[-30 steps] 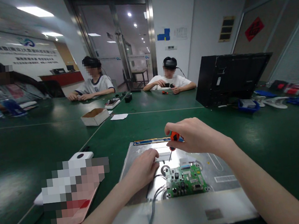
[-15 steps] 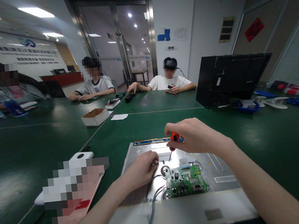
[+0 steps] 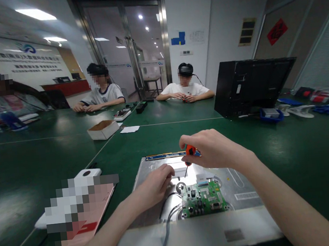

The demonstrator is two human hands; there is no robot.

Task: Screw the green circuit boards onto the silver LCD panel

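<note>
My right hand (image 3: 211, 147) is closed round the orange-and-black handle of a screwdriver (image 3: 190, 151). Its thin shaft slants down toward the upper left corner of a green circuit board (image 3: 203, 199); whether the tip touches anything, I cannot tell. The board sits on the metal back of a display panel (image 3: 245, 216), which lies flat in front of me. My left hand (image 3: 160, 178) rests over the panel left of the board, fingers curled together. What is between them, if anything, is hidden. Grey cables (image 3: 167, 234) run from the board toward me.
Left of the panel lie a white device (image 3: 87, 173) and a pink booklet (image 3: 84, 233), partly blurred out. Farther off are an open box (image 3: 103, 130), a paper slip (image 3: 130, 129) and a black monitor (image 3: 254, 86). Several people sit across the green table (image 3: 309, 154).
My hands and the screwdriver hold nearly the same pose; the view has shifted slightly. The person opposite has drawn one outstretched hand back in front of the body.
</note>
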